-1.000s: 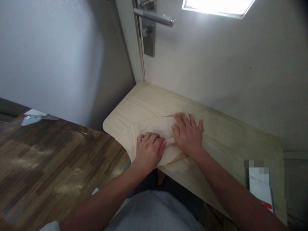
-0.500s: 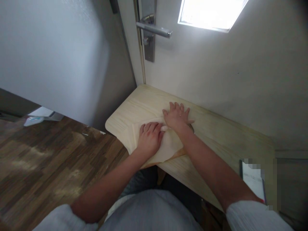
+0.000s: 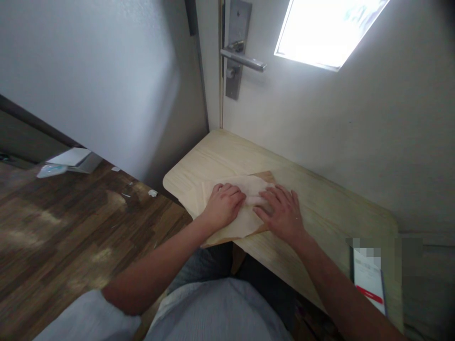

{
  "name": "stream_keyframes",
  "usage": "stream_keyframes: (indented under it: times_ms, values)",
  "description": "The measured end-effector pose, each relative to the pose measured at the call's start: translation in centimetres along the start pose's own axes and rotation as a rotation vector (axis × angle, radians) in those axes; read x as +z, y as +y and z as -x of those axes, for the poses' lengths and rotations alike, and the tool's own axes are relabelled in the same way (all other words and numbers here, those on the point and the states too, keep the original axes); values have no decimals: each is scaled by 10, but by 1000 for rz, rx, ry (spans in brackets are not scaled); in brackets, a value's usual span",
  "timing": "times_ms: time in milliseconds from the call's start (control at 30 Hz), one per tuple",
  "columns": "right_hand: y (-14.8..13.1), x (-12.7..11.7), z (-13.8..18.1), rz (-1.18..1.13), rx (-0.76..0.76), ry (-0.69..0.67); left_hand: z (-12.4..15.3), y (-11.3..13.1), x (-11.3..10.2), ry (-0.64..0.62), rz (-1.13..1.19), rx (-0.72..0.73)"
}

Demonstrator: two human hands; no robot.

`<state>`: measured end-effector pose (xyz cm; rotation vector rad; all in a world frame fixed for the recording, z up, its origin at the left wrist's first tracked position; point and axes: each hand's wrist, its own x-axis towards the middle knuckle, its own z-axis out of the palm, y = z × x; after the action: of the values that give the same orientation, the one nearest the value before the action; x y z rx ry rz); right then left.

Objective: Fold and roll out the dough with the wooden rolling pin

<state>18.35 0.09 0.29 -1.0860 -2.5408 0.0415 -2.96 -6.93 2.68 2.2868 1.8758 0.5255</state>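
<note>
A pale, cream-coloured sheet (image 3: 231, 225), paper or cloth I cannot tell, lies over a brown flat piece (image 3: 265, 176) on the wooden table. A whitish raised fold or roll (image 3: 253, 201) runs across it between my hands. My left hand (image 3: 224, 204) rests on the sheet's left part, fingers curled together with their tips at the end of that fold. On the right side, my right hand (image 3: 282, 213) lies across the sheet with fingers spread, thumb apart, fingertips touching the fold. What lies under both palms is hidden.
The light wooden tabletop (image 3: 320, 203) meets a white door with a metal handle (image 3: 243, 60). A phone (image 3: 369, 279) lies at the right, partly pixelated. A large grey panel (image 3: 106, 85) stands left, above a dark wood floor (image 3: 88, 227) with paper scraps.
My right hand has come back from the sheet's far right edge onto the fold, uncovering the brown corner. The left hand stays on the sheet. The view has shifted slightly.
</note>
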Motion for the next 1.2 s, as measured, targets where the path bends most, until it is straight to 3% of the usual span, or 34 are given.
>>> stream_keyframes:
  times_ms: [133, 267, 433, 533, 633, 733, 967, 1200]
  values:
    - [13, -9, -7, -18, -62, -98, -30, -20, -12, -34, 16, 97]
    - [12, -13, -12, 32, 111, -180, -55, -32, -11, 61, 60, 5]
    - [-8, -11, -10, 109, 358, -156, -101, -23, 11, 41, 46, 10]
    - [-16, -5, -10, 150, 374, -96, -130, -10, 30, 18, 30, 129]
    - [-20, 4, -10, 184, 385, -167, -147, -3, 46, -4, -1, 200]
    - [-23, 9, -9, 189, 401, -214, -152, -3, 56, 30, -16, 218]
    - [-37, 13, -11, 185, 376, -168, -153, -9, 64, 64, -5, 247]
    - [-77, 20, -16, 111, 418, -203, -133, -30, 49, -22, 51, 265]
